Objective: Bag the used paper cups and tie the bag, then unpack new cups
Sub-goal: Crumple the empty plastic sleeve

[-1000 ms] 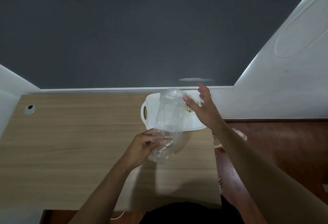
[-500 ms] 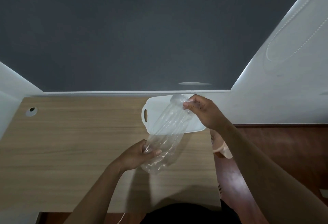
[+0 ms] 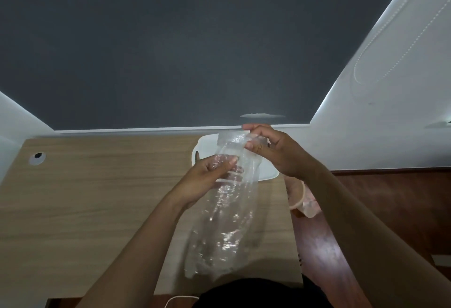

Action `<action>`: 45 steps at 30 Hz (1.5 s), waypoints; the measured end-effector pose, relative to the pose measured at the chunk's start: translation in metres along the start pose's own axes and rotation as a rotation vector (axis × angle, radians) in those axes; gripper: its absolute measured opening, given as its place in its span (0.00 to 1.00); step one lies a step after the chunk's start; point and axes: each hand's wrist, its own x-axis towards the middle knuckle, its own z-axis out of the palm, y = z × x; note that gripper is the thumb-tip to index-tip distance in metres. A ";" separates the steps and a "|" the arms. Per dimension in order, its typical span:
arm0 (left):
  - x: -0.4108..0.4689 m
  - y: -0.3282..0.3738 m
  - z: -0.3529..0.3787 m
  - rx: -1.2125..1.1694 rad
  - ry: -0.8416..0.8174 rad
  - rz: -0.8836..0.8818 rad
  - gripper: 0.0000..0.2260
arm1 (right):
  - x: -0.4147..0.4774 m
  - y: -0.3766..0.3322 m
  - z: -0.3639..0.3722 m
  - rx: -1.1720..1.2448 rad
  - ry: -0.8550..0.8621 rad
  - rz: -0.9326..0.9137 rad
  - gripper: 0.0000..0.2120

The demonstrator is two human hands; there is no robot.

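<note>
A: Obs. – clear plastic bag (image 3: 224,222) is held in the air over the counter (image 3: 97,198), its long axis running from the white tray (image 3: 206,146) at the back towards the body. Not resting on anything.

B: Hands?

A: Left hand (image 3: 207,178) grasps the film partway down, thumb on top. Right hand (image 3: 278,154) pinches the upper end between thumb and fingers. Both clenched on plastic, neither free.

B: Cups?

A: None plainly in view. Pale rings show through the film near the left thumb; cannot tell if these are rims or creases.

B: Step, as judged?

A: Finding and parting the mouth at the top end. Advice: rub the two layers between right thumb and forefinger to break the cling. Keep the left grip light so air can enter. Pull the lips apart sideways, not lengthwise, because thin film stretches and tears. Once open, roll the rim outward so it stays wide.

B: Risk?

A: Bag drifting past the counter edge towards the pink bin (image 3: 296,200).
</note>
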 end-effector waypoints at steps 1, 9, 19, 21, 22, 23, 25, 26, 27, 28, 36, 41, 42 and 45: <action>0.001 0.000 0.007 -0.053 0.035 -0.009 0.22 | -0.003 0.002 0.002 0.013 0.049 0.010 0.19; 0.025 -0.008 0.056 -0.245 0.186 0.029 0.13 | -0.057 0.043 0.014 0.361 -0.035 0.436 0.45; 0.061 -0.021 0.143 0.063 -0.097 -0.132 0.30 | -0.104 0.092 -0.049 0.470 0.270 0.448 0.12; 0.069 -0.036 0.164 0.167 -0.187 -0.214 0.34 | -0.110 0.110 -0.069 0.503 0.353 0.497 0.09; 0.072 -0.045 0.173 0.215 -0.212 -0.229 0.32 | -0.111 0.118 -0.076 0.506 0.384 0.533 0.08; 0.079 -0.054 0.185 0.241 -0.213 -0.240 0.30 | -0.113 0.130 -0.086 0.515 0.404 0.568 0.08; 0.088 -0.068 0.201 0.261 -0.158 -0.257 0.28 | -0.115 0.148 -0.096 0.555 0.413 0.632 0.07; 0.095 -0.074 0.212 0.249 -0.126 -0.273 0.29 | -0.116 0.160 -0.103 0.576 0.421 0.663 0.07; 0.101 -0.079 0.221 0.241 -0.086 -0.287 0.28 | -0.116 0.168 -0.109 0.595 0.422 0.680 0.07; 0.107 -0.084 0.232 0.226 -0.044 -0.299 0.25 | -0.117 0.178 -0.115 0.614 0.418 0.693 0.08; 0.164 -0.118 0.297 0.173 0.045 -0.353 0.13 | -0.131 0.281 -0.135 0.573 0.092 1.045 0.14; 0.197 -0.149 0.316 -0.009 0.114 -0.480 0.21 | -0.139 0.332 -0.130 0.594 0.042 1.023 0.08; 0.204 -0.153 0.317 -0.044 0.119 -0.511 0.22 | -0.137 0.336 -0.130 0.611 0.076 1.002 0.12; 0.217 -0.162 0.320 -0.108 0.144 -0.604 0.21 | -0.128 0.361 -0.132 0.675 0.169 1.013 0.13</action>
